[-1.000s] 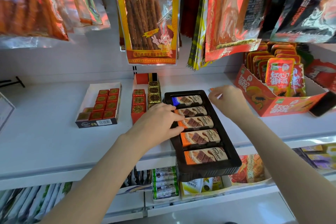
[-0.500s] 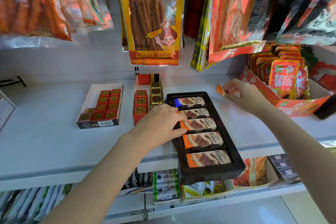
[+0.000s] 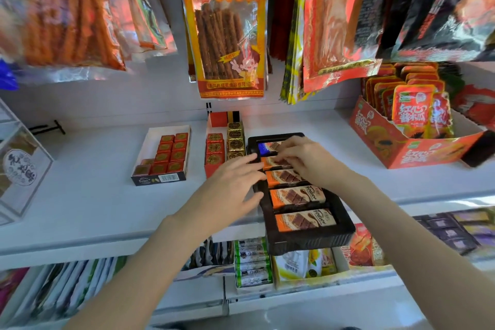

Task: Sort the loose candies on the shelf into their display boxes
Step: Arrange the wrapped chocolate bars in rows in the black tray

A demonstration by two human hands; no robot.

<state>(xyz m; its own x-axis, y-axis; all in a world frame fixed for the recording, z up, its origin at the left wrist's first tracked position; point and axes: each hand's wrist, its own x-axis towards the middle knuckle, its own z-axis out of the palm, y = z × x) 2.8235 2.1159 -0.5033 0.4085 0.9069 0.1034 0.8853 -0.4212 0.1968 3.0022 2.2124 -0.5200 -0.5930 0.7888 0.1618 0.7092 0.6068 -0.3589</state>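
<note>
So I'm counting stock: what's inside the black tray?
The black tray holds a row of chocolate bars: three orange bars show clearly. The right hand covers most of another orange bar and a blue bar at the back.

The right hand (image 3: 302, 161) covers most of the two rear bars in the black plastic chocolate tray (image 3: 345, 225), so whether its fingers pinch anything cannot be told; motion blurs the fingertips. The left hand (image 3: 233, 190) hides the tray's left wall. The hanging clear bags of orange sticks (image 3: 72, 16) are cut by the top and left edges and smeared. The purple packets on the lower shelf (image 3: 455, 230) are too blurred to read
</note>
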